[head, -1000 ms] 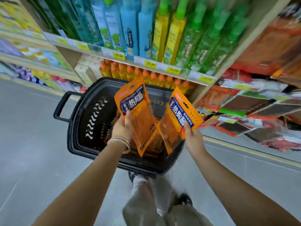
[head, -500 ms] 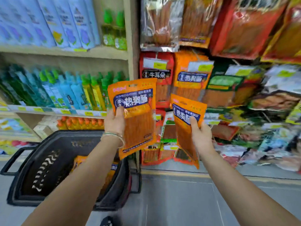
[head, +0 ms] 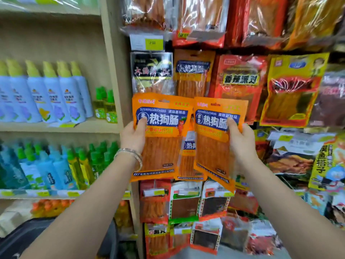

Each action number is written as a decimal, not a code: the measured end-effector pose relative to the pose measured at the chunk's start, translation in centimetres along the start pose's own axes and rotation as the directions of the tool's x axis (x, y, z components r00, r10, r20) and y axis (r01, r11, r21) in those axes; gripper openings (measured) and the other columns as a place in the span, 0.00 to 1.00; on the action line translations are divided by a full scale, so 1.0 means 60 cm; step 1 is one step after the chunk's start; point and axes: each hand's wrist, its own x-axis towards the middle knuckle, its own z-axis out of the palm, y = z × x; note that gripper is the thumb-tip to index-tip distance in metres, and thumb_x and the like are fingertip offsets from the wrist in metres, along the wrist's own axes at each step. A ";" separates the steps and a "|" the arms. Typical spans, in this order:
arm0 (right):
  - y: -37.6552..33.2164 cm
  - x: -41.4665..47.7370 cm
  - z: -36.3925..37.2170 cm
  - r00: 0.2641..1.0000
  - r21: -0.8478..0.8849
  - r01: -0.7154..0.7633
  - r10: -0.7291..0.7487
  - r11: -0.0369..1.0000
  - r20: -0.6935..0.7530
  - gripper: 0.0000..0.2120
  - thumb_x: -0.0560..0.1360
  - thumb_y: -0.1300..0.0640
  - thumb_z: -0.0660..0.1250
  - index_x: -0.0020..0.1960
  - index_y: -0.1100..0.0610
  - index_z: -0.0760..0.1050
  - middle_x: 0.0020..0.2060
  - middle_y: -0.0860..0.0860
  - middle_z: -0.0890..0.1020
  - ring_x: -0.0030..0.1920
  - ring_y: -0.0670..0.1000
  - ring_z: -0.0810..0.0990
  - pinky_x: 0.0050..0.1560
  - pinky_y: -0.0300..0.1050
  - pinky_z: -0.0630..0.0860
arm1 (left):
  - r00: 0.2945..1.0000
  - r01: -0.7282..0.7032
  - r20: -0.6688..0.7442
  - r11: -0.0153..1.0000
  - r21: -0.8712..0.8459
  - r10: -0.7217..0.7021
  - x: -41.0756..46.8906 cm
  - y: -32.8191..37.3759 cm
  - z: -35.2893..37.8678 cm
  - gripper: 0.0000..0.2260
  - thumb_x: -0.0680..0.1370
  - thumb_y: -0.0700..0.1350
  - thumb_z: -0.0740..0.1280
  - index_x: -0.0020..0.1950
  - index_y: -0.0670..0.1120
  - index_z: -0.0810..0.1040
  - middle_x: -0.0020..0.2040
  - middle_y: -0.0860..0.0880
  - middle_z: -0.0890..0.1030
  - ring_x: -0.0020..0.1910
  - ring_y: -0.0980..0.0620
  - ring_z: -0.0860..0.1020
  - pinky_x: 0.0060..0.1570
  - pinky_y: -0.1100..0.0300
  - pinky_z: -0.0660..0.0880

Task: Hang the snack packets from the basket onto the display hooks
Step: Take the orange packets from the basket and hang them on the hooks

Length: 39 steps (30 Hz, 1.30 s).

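Look: left packet and right packet orange, blue label band, clear window over reddish sticks.
Axis: both upright, long axis vertical (right one slightly tilted).
Count: two packets, one per hand.
Left hand: grips left packet, thumb on label.
Right hand: grips right packet likewise.
Place: side by side before hung snacks.

Fingers of left hand hidden behind left packet, thumb only in sight. Same for right hand behind right packet. Between them, hung orange packet mostly covered. Basket cropped at bottom-left edge, dark, blurred. Price tag digits blurred. Top-row packs cut by upper edge.
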 end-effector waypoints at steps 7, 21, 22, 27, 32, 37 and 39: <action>-0.053 0.153 0.052 1.000 0.166 0.004 -0.002 0.986 -0.013 0.10 0.75 0.47 0.63 0.40 0.50 0.78 0.32 0.40 0.83 0.34 0.39 0.80 0.36 0.39 0.74 | 0.999 -0.052 -0.020 0.997 -0.059 0.051 0.119 0.062 0.051 0.16 0.77 0.58 0.60 0.33 0.50 0.74 0.29 0.54 0.76 0.28 0.57 0.73 0.26 0.63 0.66; -0.100 0.300 0.137 0.996 0.269 -0.046 0.023 0.962 0.089 0.06 0.75 0.49 0.65 0.45 0.50 0.77 0.41 0.46 0.83 0.44 0.48 0.80 0.44 0.44 0.73 | 0.990 -0.009 0.137 0.977 -0.212 0.039 0.234 0.080 0.099 0.14 0.76 0.59 0.61 0.39 0.51 0.76 0.32 0.53 0.83 0.36 0.53 0.82 0.40 0.56 0.76; -0.096 0.305 0.141 0.994 0.255 -0.073 0.050 0.964 0.097 0.05 0.75 0.49 0.65 0.44 0.50 0.76 0.41 0.45 0.82 0.44 0.47 0.79 0.44 0.43 0.71 | 0.989 -0.013 0.143 0.980 -0.200 0.042 0.237 0.080 0.100 0.14 0.76 0.59 0.61 0.39 0.51 0.76 0.29 0.55 0.82 0.33 0.56 0.81 0.36 0.59 0.74; -0.081 0.313 0.151 0.990 0.248 -0.133 0.118 0.960 0.074 0.07 0.76 0.51 0.65 0.41 0.52 0.75 0.34 0.44 0.80 0.36 0.44 0.78 0.34 0.38 0.72 | 0.981 -0.041 0.176 0.981 -0.190 0.075 0.241 0.083 0.106 0.12 0.78 0.57 0.59 0.40 0.52 0.74 0.25 0.60 0.79 0.24 0.63 0.78 0.26 0.64 0.71; -0.034 0.298 0.152 0.983 0.082 0.089 -0.074 0.993 -0.168 0.20 0.73 0.49 0.70 0.60 0.55 0.69 0.51 0.47 0.75 0.51 0.46 0.74 0.49 0.37 0.69 | 0.978 -0.050 0.191 0.979 -0.196 0.088 0.235 0.075 0.114 0.11 0.78 0.57 0.59 0.41 0.53 0.75 0.27 0.61 0.80 0.26 0.63 0.78 0.33 0.61 0.69; -0.026 0.262 0.148 0.977 0.154 0.204 -0.191 0.967 -0.095 0.11 0.72 0.42 0.66 0.46 0.49 0.73 0.44 0.47 0.77 0.45 0.46 0.76 0.48 0.45 0.72 | 0.972 -0.044 0.220 0.984 -0.173 0.082 0.226 0.075 0.129 0.13 0.77 0.58 0.60 0.40 0.52 0.76 0.28 0.61 0.81 0.37 0.55 0.80 0.38 0.58 0.70; -0.036 0.253 0.153 0.985 0.228 0.146 -0.164 0.963 0.060 0.13 0.72 0.38 0.63 0.42 0.48 0.74 0.40 0.48 0.79 0.41 0.47 0.77 0.43 0.46 0.74 | 0.966 -0.066 0.236 0.984 -0.167 0.105 0.218 0.083 0.139 0.13 0.76 0.58 0.61 0.40 0.52 0.76 0.27 0.61 0.80 0.36 0.56 0.79 0.38 0.58 0.68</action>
